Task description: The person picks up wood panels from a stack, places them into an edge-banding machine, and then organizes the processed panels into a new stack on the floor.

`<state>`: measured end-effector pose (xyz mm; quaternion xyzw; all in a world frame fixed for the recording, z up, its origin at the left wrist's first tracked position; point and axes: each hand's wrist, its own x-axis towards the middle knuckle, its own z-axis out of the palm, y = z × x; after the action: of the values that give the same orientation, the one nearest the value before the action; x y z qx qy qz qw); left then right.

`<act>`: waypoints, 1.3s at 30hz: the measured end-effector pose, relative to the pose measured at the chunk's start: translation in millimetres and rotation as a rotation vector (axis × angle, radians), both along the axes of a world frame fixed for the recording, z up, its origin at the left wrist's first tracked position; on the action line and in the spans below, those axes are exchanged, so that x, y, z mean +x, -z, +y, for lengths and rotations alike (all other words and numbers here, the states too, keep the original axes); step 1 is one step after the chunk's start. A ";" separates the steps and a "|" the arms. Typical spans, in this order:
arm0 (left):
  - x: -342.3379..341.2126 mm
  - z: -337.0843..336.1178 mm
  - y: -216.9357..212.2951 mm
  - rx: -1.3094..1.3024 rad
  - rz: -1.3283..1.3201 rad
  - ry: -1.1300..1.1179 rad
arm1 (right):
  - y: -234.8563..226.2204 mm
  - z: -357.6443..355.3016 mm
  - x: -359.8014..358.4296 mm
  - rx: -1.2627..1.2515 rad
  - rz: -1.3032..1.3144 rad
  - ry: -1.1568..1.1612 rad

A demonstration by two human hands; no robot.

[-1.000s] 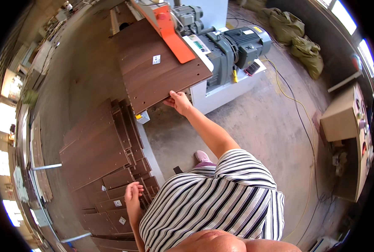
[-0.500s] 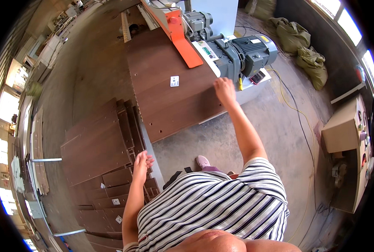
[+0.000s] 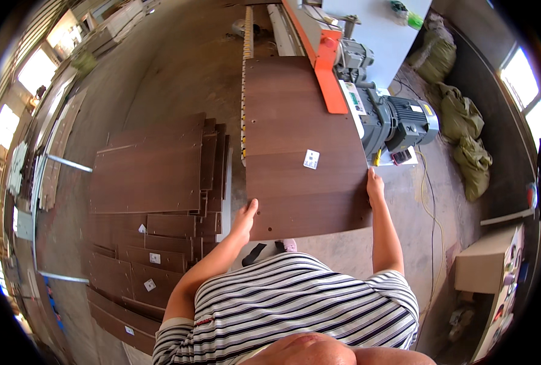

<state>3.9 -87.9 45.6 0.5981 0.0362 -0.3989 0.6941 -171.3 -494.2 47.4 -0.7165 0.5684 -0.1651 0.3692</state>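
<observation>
A large dark brown wooden panel (image 3: 307, 194) lies level in front of me, its far part on the machine under an orange guard (image 3: 329, 88). It has small drilled holes and a white label (image 3: 311, 159). My left hand (image 3: 246, 219) grips the panel's left edge near the front corner, thumb on top and the other fingers hidden beneath. On the opposite edge, my right hand (image 3: 375, 185) is closed around the side, its fingertips partly out of sight. The grey motor (image 3: 410, 123) stands just beyond my right hand, with a phone (image 3: 400, 157) beside it.
Stacked brown panels (image 3: 145, 176) of several sizes sit on my left, some with labels. A strip with yellow rollers (image 3: 243, 115) runs along the machine's left side. Green sacks (image 3: 471, 164) lean by the right wall. A cabinet (image 3: 480, 267) and floor cables (image 3: 431, 213) are at right.
My left hand has moved from beside the stack to the panel's left edge. My right hand has shifted down its right edge. The panel now sits straighter before me, and my view has turned.
</observation>
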 end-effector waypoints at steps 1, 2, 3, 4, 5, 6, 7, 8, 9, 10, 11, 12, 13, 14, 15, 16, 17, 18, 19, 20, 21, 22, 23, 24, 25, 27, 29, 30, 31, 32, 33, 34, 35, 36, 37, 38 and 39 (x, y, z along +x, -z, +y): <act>-10.7 2.6 -12.3 0.021 -0.025 0.003 | -1.2 7.3 -8.4 0.003 0.016 0.023; -16.8 9.7 -9.4 0.061 -0.054 0.013 | -2.2 14.5 -15.4 0.005 0.033 0.040; -21.2 17.8 -8.4 0.051 -0.041 0.026 | -4.0 23.4 -21.1 0.008 0.049 0.057; -26.4 26.4 -8.6 0.041 -0.027 0.036 | -7.4 34.0 -26.3 0.036 0.032 0.063; -30.9 34.1 -14.0 0.030 -0.012 0.042 | -11.2 45.1 -30.2 0.065 0.015 0.066; -37.1 40.2 -21.2 0.088 -0.057 -0.013 | -15.6 56.9 -33.9 0.095 0.000 0.066; -38.1 49.6 -18.5 0.097 -0.090 -0.015 | -21.2 74.4 -36.9 0.069 -0.037 0.081; -36.4 60.1 -12.6 0.106 -0.121 -0.018 | -26.3 94.4 -38.7 0.045 -0.073 0.095; -34.6 70.9 -5.4 0.119 -0.150 -0.022 | -29.6 113.8 -40.5 0.069 -0.097 0.130; -30.1 82.5 2.6 0.092 -0.209 -0.032 | -30.3 130.3 -42.4 0.095 -0.119 0.166; -25.4 96.0 -4.6 0.092 -0.230 -0.003 | -26.2 142.1 -44.6 0.132 -0.103 0.130; -24.5 110.1 -7.8 0.120 -0.232 -0.006 | -22.0 151.7 -46.2 0.170 -0.085 0.094; -24.7 122.8 -9.5 0.144 -0.240 -0.006 | -19.7 158.0 -45.0 0.204 -0.072 0.060; -28.8 136.4 -2.8 0.159 -0.244 -0.046 | -15.9 162.5 -41.6 0.237 -0.070 0.000; -36.9 149.1 -1.3 0.147 -0.251 -0.108 | -11.6 166.3 -35.0 0.271 -0.066 -0.062; -42.4 162.9 2.2 0.172 -0.256 -0.129 | -8.0 175.7 -25.6 0.232 -0.120 -0.079; -46.5 177.5 3.4 0.197 -0.263 -0.149 | -6.2 185.5 -15.0 0.216 -0.126 -0.119; -52.5 191.1 3.2 0.200 -0.271 -0.189 | -5.0 195.0 -3.9 0.201 -0.131 -0.160; -58.1 202.7 -2.3 0.205 -0.283 -0.230 | -2.8 204.3 9.4 0.187 -0.141 -0.203; -65.1 213.0 -5.9 0.210 -0.293 -0.270 | 2.6 215.7 24.2 0.113 -0.223 -0.185; -73.4 221.4 -6.7 0.201 -0.252 -0.338 | 0.4 218.0 36.6 0.136 -0.180 -0.267; -82.2 230.3 -8.0 0.194 -0.215 -0.411 | -3.5 221.5 51.9 0.162 -0.140 -0.353; -90.6 238.7 -9.2 0.184 -0.181 -0.479 | -7.4 225.9 67.3 0.185 -0.102 -0.434; -101.6 245.7 -6.4 0.194 -0.187 -0.538 | -10.4 229.8 83.3 0.182 -0.055 -0.505; -111.8 252.4 -6.5 0.187 -0.183 -0.595 | -11.2 236.9 100.3 0.137 -0.036 -0.594; -132.7 262.1 -4.9 0.171 -0.169 -0.698 | -7.2 250.0 130.2 0.042 0.004 -0.760; -149.5 270.6 -5.4 0.127 -0.178 -0.781 | 10.4 266.0 159.4 -0.033 0.067 -0.909; -156.7 274.5 -4.9 0.103 -0.183 -0.819 | 15.6 275.4 170.4 -0.009 0.094 -0.944; -165.1 279.7 0.3 0.139 -0.161 -0.840 | 16.8 289.9 181.6 0.015 0.122 -0.987; -171.4 285.7 8.2 0.176 -0.135 -0.852 | 24.7 298.1 192.2 0.045 0.090 -1.036; -176.2 291.5 18.7 0.212 -0.109 -0.859 | 31.4 304.9 202.3 0.076 0.059 -1.080; -182.0 301.5 37.2 0.268 -0.082 -0.885 | 7.3 324.4 210.6 0.096 0.080 -1.156; -175.6 299.1 27.2 0.214 -0.052 -0.948 | 4.9 327.6 228.0 0.038 0.094 -1.241; -166.9 293.3 17.1 0.158 -0.022 -1.004 | 4.8 327.5 247.3 -0.022 0.109 -1.320; -161.2 285.1 2.4 0.102 0.016 -1.067 | 5.8 327.8 262.5 -0.082 0.130 -1.405; -150.7 279.3 -17.2 0.045 0.084 -1.082 | 3.9 328.1 274.5 -0.188 -0.033 -1.432; -136.0 274.7 -15.5 -0.008 0.087 -1.109 | 2.0 326.6 284.3 -0.295 -0.196 -1.446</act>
<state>-132.1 186.9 61.1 0.4697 0.3727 0.0015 0.8003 112.9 -167.7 45.4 -0.9359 -0.1085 -0.0189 0.3347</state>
